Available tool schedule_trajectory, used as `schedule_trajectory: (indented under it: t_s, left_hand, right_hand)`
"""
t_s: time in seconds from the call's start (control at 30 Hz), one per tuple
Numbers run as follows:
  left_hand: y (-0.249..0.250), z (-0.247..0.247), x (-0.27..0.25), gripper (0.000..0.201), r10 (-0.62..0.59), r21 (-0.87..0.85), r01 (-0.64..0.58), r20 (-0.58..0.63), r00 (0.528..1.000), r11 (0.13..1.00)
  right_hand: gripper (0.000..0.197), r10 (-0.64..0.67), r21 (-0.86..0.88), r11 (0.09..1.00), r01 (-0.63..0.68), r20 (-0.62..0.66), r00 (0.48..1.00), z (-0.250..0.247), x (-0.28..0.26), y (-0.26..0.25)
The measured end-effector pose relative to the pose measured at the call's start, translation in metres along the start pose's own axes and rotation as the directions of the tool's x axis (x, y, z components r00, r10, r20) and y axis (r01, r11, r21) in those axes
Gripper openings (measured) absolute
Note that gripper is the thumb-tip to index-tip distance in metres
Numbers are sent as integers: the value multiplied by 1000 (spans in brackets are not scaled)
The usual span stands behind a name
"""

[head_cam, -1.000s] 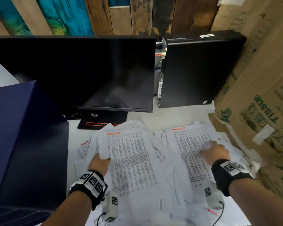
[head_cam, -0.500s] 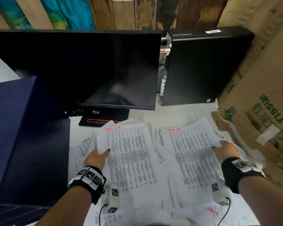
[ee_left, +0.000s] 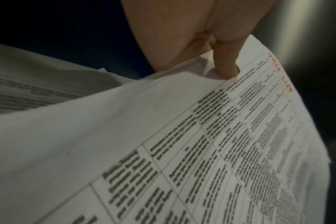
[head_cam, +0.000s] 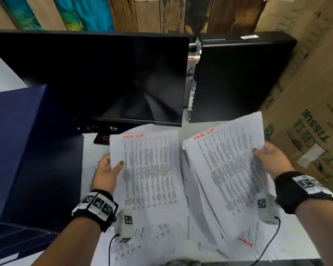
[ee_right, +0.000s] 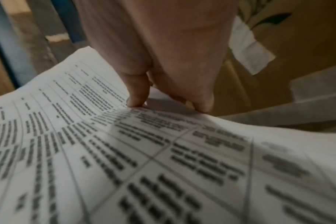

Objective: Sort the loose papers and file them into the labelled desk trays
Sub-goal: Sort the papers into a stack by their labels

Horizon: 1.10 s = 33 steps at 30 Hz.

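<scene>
Two printed table sheets headed in red "TASK LIST" are lifted above the desk. My left hand (head_cam: 110, 169) pinches the left sheet (head_cam: 150, 169) at its left edge, thumb on top; in the left wrist view the thumb (ee_left: 226, 60) presses on that sheet (ee_left: 163, 144). My right hand (head_cam: 267, 158) pinches the right sheet (head_cam: 225, 166), with more pages under it, at its right edge; the right wrist view shows the fingers (ee_right: 138, 89) on the page (ee_right: 144, 159). More loose papers (head_cam: 161, 239) lie spread on the desk below. No labelled trays are recognisable.
A black monitor (head_cam: 96, 77) stands behind the papers, a black computer case (head_cam: 238, 77) to its right. A dark blue box (head_cam: 27, 150) fills the left side. Cardboard boxes (head_cam: 315, 112) crowd the right edge. White desk surface (head_cam: 200, 125) shows between monitor and papers.
Both hands went from lying on the spread papers to pinching a sheet each by its outer edge and lifting it off the pile.
</scene>
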<state>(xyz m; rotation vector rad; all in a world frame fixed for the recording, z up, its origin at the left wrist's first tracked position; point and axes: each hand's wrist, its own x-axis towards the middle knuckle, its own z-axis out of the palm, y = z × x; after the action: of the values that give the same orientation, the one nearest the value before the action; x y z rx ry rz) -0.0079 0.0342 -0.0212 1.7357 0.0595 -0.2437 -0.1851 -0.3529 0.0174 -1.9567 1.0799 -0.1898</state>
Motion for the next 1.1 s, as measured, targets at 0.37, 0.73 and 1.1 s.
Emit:
schedule_trajectory:
  t_s: [0.37,0.73,1.1]
  left_hand:
    - [49,22,-33,20,165,-229,-121,184,969,966]
    - [82,19,-42,17,253,-326,-200,128,959,924]
    - [71,22,-53,28,281,-275,-295,-90,955,915]
  right_hand:
    - [22,-110,270,961,54,198,974,69,-30,-50]
    - [21,-152,587,808,-56,299,942,105,-48,-89]
    - [16,-269,637,749,183,40,962,127,-82,-94]
